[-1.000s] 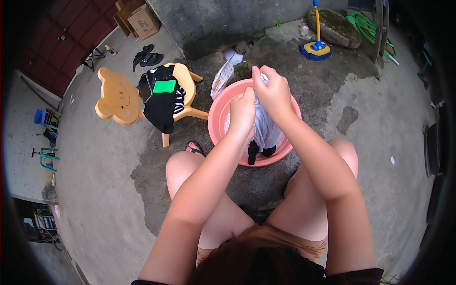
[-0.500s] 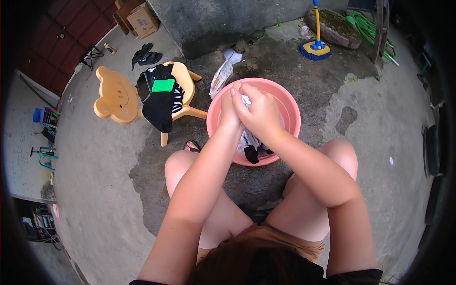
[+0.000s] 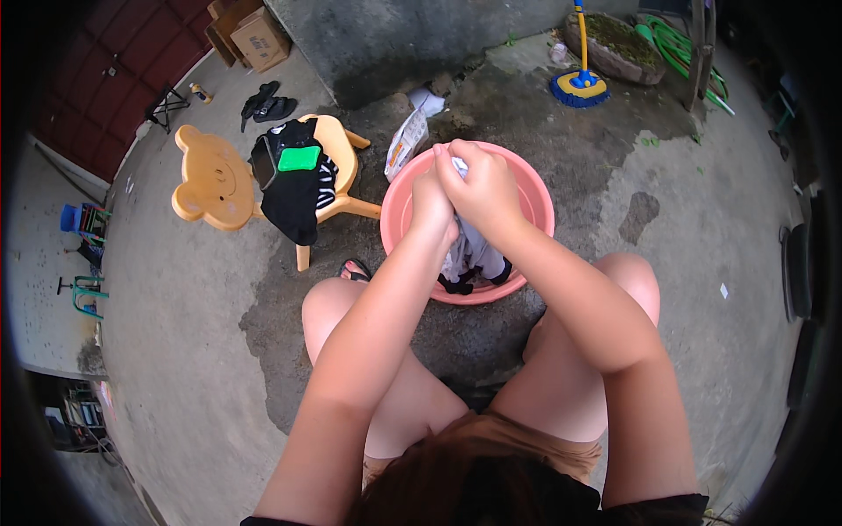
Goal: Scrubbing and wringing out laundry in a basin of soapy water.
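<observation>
A pink plastic basin (image 3: pixel 545 206) stands on the wet concrete between my knees. Over it, my left hand (image 3: pixel 430 202) and my right hand (image 3: pixel 485 186) are pressed together, fingers closed on a wet whitish-grey garment (image 3: pixel 475 249). A bit of its white fabric shows between the thumbs, and the rest hangs below my hands into the basin. The garment's black parts lie near the basin's close side. Most of the gripped cloth is hidden by my hands, and so is the basin's middle.
To the left stands a yellow bear-faced chair (image 3: pixel 345 153) bearing dark clothes (image 3: pixel 289 197) and a green soap-like block (image 3: pixel 299 159). A white packet (image 3: pixel 406 145) leans beside the basin. Farther off are black sandals (image 3: pixel 270 105), cardboard boxes (image 3: pixel 260 39), a blue-yellow mop (image 3: pixel 580 88) and a green hose (image 3: pixel 674 48).
My hands have shifted slightly, still clasped on the garment. More of its grey fabric now shows below them, and its black parts have changed position in the basin.
</observation>
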A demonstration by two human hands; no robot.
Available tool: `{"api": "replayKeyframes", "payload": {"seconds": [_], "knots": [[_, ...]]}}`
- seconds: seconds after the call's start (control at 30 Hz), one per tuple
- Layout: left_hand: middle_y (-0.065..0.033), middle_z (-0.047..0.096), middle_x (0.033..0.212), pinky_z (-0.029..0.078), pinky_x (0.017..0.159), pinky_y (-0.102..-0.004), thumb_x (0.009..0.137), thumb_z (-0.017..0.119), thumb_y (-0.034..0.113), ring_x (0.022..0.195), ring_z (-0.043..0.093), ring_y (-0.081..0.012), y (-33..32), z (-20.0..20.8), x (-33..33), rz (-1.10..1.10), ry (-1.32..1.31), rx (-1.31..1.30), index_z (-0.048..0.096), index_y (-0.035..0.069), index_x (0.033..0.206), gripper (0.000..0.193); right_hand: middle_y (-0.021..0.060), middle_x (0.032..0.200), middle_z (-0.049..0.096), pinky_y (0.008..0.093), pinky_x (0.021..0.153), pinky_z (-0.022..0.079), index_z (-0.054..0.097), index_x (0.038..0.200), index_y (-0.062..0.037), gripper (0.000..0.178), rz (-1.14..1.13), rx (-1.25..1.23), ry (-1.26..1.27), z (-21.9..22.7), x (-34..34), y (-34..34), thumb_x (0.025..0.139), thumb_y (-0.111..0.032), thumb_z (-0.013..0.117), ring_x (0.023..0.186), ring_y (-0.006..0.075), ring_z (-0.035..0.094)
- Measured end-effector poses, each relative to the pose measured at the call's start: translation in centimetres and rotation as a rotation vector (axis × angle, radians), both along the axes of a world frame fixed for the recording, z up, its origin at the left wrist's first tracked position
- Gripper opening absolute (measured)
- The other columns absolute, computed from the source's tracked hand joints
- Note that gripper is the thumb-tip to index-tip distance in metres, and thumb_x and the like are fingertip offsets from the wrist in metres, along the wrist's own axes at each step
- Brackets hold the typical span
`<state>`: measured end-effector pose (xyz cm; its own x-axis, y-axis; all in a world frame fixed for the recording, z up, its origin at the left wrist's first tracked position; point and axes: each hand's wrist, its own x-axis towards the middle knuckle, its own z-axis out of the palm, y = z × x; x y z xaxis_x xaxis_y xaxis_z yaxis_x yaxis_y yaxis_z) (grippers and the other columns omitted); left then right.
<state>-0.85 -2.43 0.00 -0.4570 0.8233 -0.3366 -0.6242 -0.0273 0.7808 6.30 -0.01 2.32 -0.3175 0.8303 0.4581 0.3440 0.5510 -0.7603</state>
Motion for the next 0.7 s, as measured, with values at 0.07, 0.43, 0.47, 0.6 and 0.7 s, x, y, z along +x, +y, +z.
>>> {"api": "replayKeyframes", "payload": {"seconds": [0.07,0.43,0.47,0.6,0.7], "knots": [[-0.0029,0.06,0.084,0.045,0.063,-0.0278,0.096,0.049,0.027,0.075,0.057,-0.0108,-0.1,1.1,0.9,-0.075,0.127,-0.133,0.061,0.004,0.09,0.027,0.0204,0.068,0.063,0.0465,0.06,0.05,0.064,0.075,-0.0049,0.036,-0.157,0.054,-0.028,-0.4,0.8,3.5,0.088,-0.037,0.054,0.068,0.0402,0.063],[-0.0033,0.061,0.081,0.047,0.065,-0.0285,0.095,0.05,0.027,0.071,0.059,-0.0117,-0.3,1.8,0.9,-0.028,0.113,-0.106,0.06,0.004,0.086,0.027,0.02,0.064,0.062,0.0461,0.059,0.05,0.064,0.076,-0.0055,0.034,-0.058,0.137,-0.004,-0.7,0.3,2.0,0.087,-0.037,0.056,0.064,0.0389,0.063],[-0.0033,0.061,0.081,0.047,0.065,-0.0285,0.095,0.05,0.027,0.071,0.059,-0.0117,-0.4,1.5,1.1,-0.03,0.112,-0.104,0.06,0.004,0.086,0.027,0.0205,0.065,0.063,0.0459,0.06,0.05,0.065,0.077,-0.0048,0.036,-0.152,0.068,-0.024,-0.3,0.7,3.5,0.088,-0.037,0.055,0.067,0.039,0.064],[-0.0096,0.064,0.093,0.05,0.069,-0.0332,0.094,0.048,0.024,0.084,0.063,-0.0168,-0.7,1.1,1.2,-0.173,0.307,0.041,0.059,-0.002,0.107,0.031,0.0214,0.065,0.062,0.045,0.059,0.05,0.066,0.08,-0.0042,0.036,-0.164,0.001,0.007,-0.3,0.9,4.4,0.088,-0.037,0.054,0.067,0.0395,0.064],[-0.0025,0.06,0.075,0.046,0.058,-0.0295,0.095,0.047,0.025,0.064,0.057,-0.0124,-0.5,2.3,0.3,0.053,0.075,-0.01,0.059,0.005,0.081,0.027,0.0201,0.061,0.061,0.0451,0.057,0.049,0.064,0.081,-0.0054,0.031,0.047,-0.073,0.046,-0.6,0.4,0.5,0.087,-0.035,0.056,0.063,0.0401,0.062]]}}
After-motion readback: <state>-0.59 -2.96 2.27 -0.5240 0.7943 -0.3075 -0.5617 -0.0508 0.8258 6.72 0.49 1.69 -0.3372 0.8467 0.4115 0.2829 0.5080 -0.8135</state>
